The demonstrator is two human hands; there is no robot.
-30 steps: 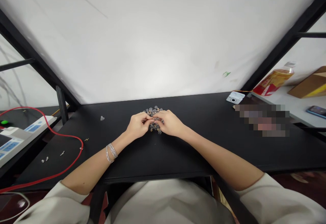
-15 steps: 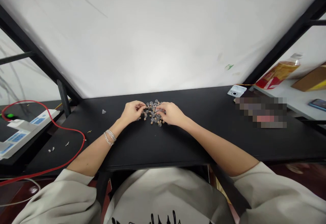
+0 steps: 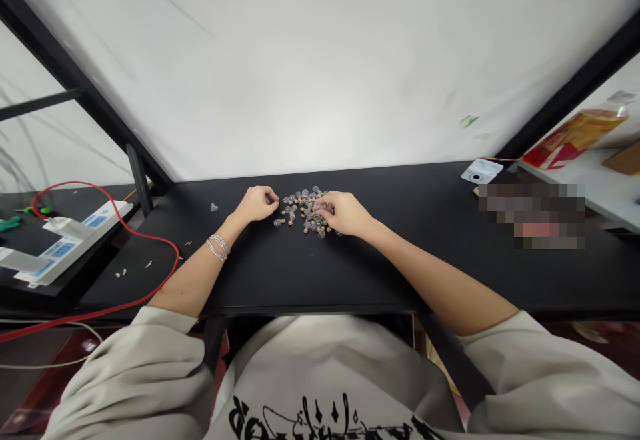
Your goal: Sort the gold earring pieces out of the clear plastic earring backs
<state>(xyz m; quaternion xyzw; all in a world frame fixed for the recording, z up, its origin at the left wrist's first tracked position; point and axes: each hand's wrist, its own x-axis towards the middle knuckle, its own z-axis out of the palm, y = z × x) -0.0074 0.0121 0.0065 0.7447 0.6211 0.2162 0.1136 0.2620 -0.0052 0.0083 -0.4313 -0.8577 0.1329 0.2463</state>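
A heap of several tiny clear glass bulbs with tan caps [image 3: 303,210] lies on the black table [image 3: 400,260] near its far edge. My left hand [image 3: 257,203], a silver bracelet on its wrist, rests just left of the heap with its fingers curled in a pinch; what it pinches is too small to make out. My right hand [image 3: 343,213] sits on the heap's right side, fingers bent and pressed among the bulbs. One stray bulb [image 3: 214,207] lies apart to the left.
A white wall board rises behind the table. A red cable [image 3: 150,287] and a white power strip [image 3: 70,243] lie at the left. A small white camera-like device [image 3: 482,171], a blurred patch and an orange packet [image 3: 575,137] are at the right.
My hands were pressed together over the heap; they have drawn apart, the left sliding off to the left, baring more bulbs. The view has tilted downward.
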